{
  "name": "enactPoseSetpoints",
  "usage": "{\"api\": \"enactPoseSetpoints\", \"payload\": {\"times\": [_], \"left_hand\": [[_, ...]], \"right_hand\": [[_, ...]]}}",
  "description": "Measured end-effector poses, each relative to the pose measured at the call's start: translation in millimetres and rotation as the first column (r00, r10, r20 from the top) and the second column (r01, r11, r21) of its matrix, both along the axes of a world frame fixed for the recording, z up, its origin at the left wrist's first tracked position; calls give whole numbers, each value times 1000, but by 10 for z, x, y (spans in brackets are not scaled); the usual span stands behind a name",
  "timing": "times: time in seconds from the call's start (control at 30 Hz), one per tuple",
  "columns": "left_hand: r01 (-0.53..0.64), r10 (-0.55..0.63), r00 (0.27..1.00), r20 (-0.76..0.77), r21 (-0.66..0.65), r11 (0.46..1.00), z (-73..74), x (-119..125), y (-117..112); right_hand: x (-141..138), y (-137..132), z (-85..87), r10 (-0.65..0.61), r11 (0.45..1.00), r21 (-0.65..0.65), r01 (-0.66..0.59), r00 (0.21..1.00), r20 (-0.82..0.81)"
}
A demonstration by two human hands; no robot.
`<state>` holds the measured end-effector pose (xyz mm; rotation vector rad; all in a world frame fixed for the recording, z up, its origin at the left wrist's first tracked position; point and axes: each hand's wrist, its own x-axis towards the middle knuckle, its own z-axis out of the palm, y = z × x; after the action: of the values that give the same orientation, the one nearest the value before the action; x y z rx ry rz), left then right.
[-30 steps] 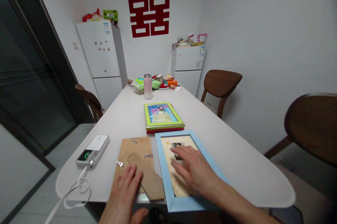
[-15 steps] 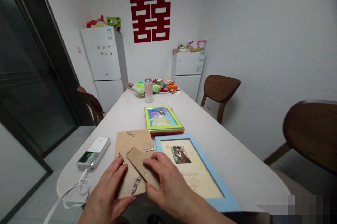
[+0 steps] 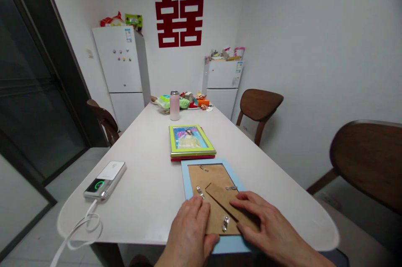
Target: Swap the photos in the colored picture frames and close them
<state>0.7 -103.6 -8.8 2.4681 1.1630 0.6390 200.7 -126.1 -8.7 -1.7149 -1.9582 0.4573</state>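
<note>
Head view: a brown backing board (image 3: 216, 178) sat face-down within one light-blue photo frame (image 3: 187, 183).
Its single easel strut (image 3: 222, 198) lay under the right hand's (image 3: 266, 225) fingertips, long axis running roughly ten to four o'clock; that hand was nearer, fingers and thumb bent over the strut (whether they pinched it, I couldn't tell). The left hand (image 3: 191, 226), unclenched, rested along the board's edge towards eight o'clock. Four metal clips (image 3: 225, 223) showed. Towards eleven o'clock, one lime-green picture frame (image 3: 191, 150) topped one red edge (image 3: 193, 158).
</note>
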Motion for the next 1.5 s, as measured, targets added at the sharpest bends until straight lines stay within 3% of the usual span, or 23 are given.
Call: {"api": "enactPoseSetpoints", "payload": {"times": [0.33, 0.57, 0.7, 0.83, 1.07, 1.17, 1.33, 1.5], "left_hand": [[80, -89, 988, -130, -68, 994, 83, -82, -16], [178, -183, 972, -145, -46, 983, 16, -79, 11], [146, -163, 965, -204, -96, 985, 59, -60, 4], [92, -115, 969, -219, -116, 989, 84, -40, -12], [102, -111, 976, -185, -59, 993, 60, -47, -30], [122, -123, 981, -152, -12, 992, 44, -59, -39], [130, -125, 982, -143, 23, 991, -11, -76, -36], [142, -131, 982, -135, 69, 988, -47, -93, -19]], "right_hand": [[41, 66, -49, 70, 991, 105, -82, 991, 116], [114, 388, -54, -128, 982, 166, 88, 962, 242], [117, 513, -58, -107, 985, 159, 62, 950, 293], [114, 536, -79, -84, 980, 195, 33, 962, 259], [158, 503, -101, -84, 975, 220, 44, 981, 176], [107, 373, -25, -20, 971, 240, -14, 990, 137], [-96, 71, 93, 272, 947, 145, -288, 955, 117], [-201, -28, 104, 328, 933, 103, -344, 934, 143]]}}
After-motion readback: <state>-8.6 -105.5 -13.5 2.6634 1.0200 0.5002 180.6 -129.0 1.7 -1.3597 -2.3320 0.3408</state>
